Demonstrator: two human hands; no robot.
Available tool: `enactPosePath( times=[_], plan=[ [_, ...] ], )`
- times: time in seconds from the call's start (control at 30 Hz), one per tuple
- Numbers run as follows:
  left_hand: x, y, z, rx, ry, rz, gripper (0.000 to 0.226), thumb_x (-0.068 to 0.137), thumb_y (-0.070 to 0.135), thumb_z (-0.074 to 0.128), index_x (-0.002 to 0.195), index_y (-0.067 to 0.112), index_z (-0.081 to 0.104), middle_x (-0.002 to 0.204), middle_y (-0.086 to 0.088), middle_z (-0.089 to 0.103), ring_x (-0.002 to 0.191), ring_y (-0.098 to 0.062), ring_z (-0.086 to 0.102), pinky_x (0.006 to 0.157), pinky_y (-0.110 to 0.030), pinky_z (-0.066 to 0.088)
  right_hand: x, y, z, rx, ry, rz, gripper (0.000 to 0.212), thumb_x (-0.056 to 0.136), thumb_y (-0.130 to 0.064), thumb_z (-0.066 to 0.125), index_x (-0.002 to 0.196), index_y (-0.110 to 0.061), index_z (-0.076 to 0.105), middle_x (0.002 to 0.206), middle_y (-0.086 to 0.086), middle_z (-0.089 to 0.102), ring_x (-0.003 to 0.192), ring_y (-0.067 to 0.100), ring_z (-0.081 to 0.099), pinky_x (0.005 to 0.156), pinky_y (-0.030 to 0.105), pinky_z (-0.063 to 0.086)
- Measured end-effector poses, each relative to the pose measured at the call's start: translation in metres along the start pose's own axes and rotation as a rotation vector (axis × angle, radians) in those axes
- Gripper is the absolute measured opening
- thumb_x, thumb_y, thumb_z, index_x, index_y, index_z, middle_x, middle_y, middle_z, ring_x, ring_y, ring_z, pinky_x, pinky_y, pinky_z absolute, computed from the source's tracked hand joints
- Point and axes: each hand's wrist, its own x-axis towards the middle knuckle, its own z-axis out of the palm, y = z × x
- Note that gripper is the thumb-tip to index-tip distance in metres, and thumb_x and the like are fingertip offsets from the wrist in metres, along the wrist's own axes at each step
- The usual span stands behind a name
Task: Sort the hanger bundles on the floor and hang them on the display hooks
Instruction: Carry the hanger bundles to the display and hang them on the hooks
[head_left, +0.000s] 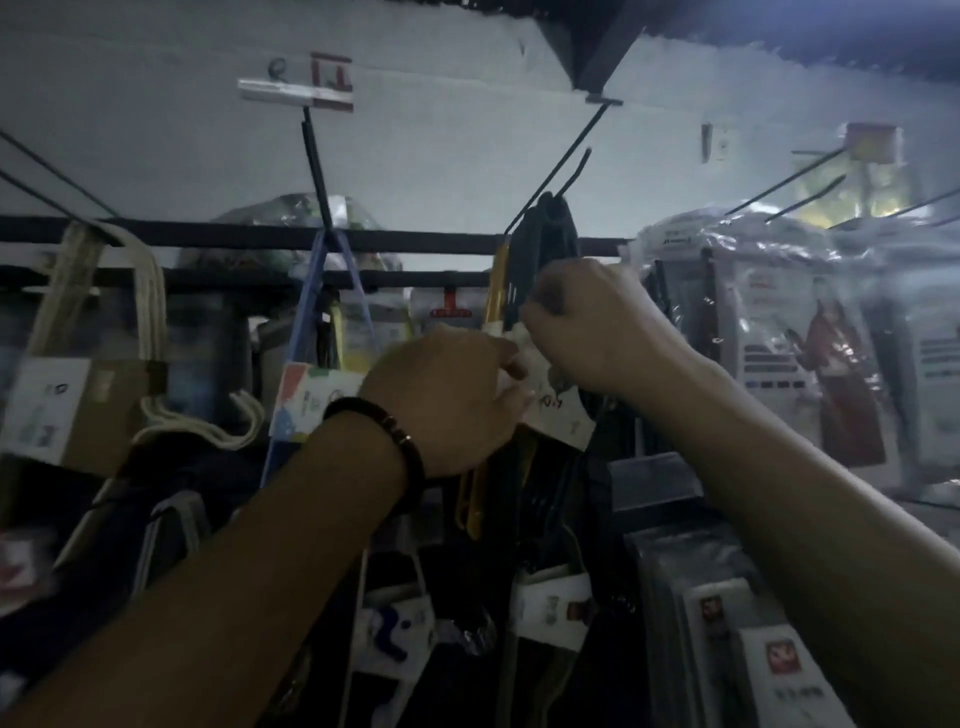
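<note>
A black hanger bundle (545, 244) with a yellow hanger (496, 291) beside it hangs from a black display hook (550, 182) at centre. My right hand (592, 327) is closed around the bundle just below the hook. My left hand (452, 400), with a dark bead bracelet on the wrist, pinches the white paper label (561, 421) wrapped around the same bundle. The bundle's lower part is hidden behind both hands.
A blue hanger bundle (311, 312) hangs on the hook to the left, and a cream bundle (145, 291) further left. Plastic-wrapped packs (769, 322) hang on hooks at right. More labelled bundles (550, 608) hang on a lower row. A dark rail (208, 228) runs behind.
</note>
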Motion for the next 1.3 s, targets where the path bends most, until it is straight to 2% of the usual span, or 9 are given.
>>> enactPosePath(
  times=[0.07,0.2,0.3,0.43,0.57,0.67,0.77,0.97,1.3],
  plan=[
    [-0.031,-0.001,-0.007,0.069,0.089,-0.045,0.035,0.098,0.058,0.047,0.111,0.035,0.071,0.109,0.003,0.07,0.094,-0.02,0.064,0.081,-0.038,0.056,-0.023,-0.008,0.001,0.102,0.011,-0.088,0.018,0.098,-0.035,0.054,0.092,-0.028,0.07,0.084,-0.009,0.068,0.07,0.004,0.063,0.057,0.02,0.05],
    [-0.115,0.0,-0.029,0.173,0.363,-0.166,0.02,0.1,0.043,0.054,0.104,0.03,0.068,0.096,0.005,0.058,0.086,-0.014,0.05,0.074,-0.032,0.041,-0.082,-0.02,0.017,0.363,0.108,-0.331,0.015,0.1,-0.033,0.06,0.094,-0.024,0.07,0.079,-0.01,0.067,0.07,0.008,0.061,0.062,0.034,0.051],
    [-0.188,0.011,-0.032,0.245,0.382,-0.307,0.008,0.098,0.028,0.062,0.096,0.024,0.068,0.09,0.004,0.06,0.085,-0.017,0.054,0.075,-0.035,0.042,-0.127,-0.036,0.042,0.544,0.13,-0.413,0.014,0.1,-0.03,0.062,0.092,-0.021,0.068,0.073,-0.009,0.06,0.062,0.005,0.052,0.055,0.026,0.044],
    [-0.307,0.033,-0.018,0.342,0.034,-0.66,0.007,0.093,0.033,0.062,0.1,0.033,0.065,0.096,0.007,0.064,0.088,-0.019,0.061,0.074,-0.04,0.052,-0.2,-0.081,0.087,0.856,-0.189,-0.519,0.014,0.1,-0.036,0.058,0.094,-0.026,0.067,0.081,-0.01,0.064,0.069,0.009,0.06,0.06,0.033,0.052],
    [-0.453,0.087,-0.004,0.395,-0.372,-1.198,0.018,0.098,0.047,0.052,0.111,0.042,0.064,0.109,0.011,0.064,0.092,-0.017,0.065,0.075,-0.035,0.057,-0.301,-0.148,0.13,1.028,-0.718,-0.654,0.016,0.099,-0.047,0.052,0.096,-0.034,0.06,0.088,-0.012,0.063,0.078,0.01,0.062,0.068,0.042,0.054],
    [-0.569,0.153,0.0,0.293,-0.524,-1.593,0.019,0.099,0.049,0.048,0.106,0.041,0.064,0.107,0.013,0.064,0.098,-0.016,0.066,0.088,-0.037,0.055,-0.4,-0.195,0.154,1.032,-1.143,-0.742,0.014,0.1,-0.047,0.053,0.097,-0.035,0.059,0.088,-0.012,0.065,0.079,0.009,0.063,0.072,0.044,0.056],
    [-0.658,0.222,-0.005,0.141,-0.652,-1.865,0.032,0.099,0.053,0.035,0.104,0.036,0.062,0.107,0.009,0.066,0.102,-0.024,0.069,0.085,-0.037,0.056,-0.503,-0.233,0.165,0.981,-1.418,-0.878,0.018,0.099,-0.043,0.055,0.087,-0.029,0.055,0.079,-0.007,0.063,0.072,0.009,0.06,0.07,0.045,0.056],
    [-0.776,0.324,-0.032,-0.09,-0.597,-2.278,0.033,0.093,0.056,0.049,0.114,0.038,0.067,0.116,0.009,0.07,0.103,-0.014,0.067,0.091,-0.033,0.056,-0.661,-0.302,0.144,0.747,-1.809,-1.085,0.017,0.097,-0.038,0.063,0.086,-0.025,0.061,0.083,-0.004,0.068,0.078,0.014,0.065,0.074,0.038,0.058],
    [-0.91,0.33,-0.071,-0.195,-0.463,-2.391,0.026,0.101,0.044,0.054,0.12,0.033,0.066,0.119,0.001,0.071,0.103,-0.017,0.067,0.091,-0.037,0.058,-0.783,-0.401,0.133,0.498,-1.991,-1.081,0.024,0.1,-0.043,0.06,0.104,-0.02,0.067,0.102,0.0,0.068,0.092,0.019,0.066,0.08,0.033,0.056]
  ],
)
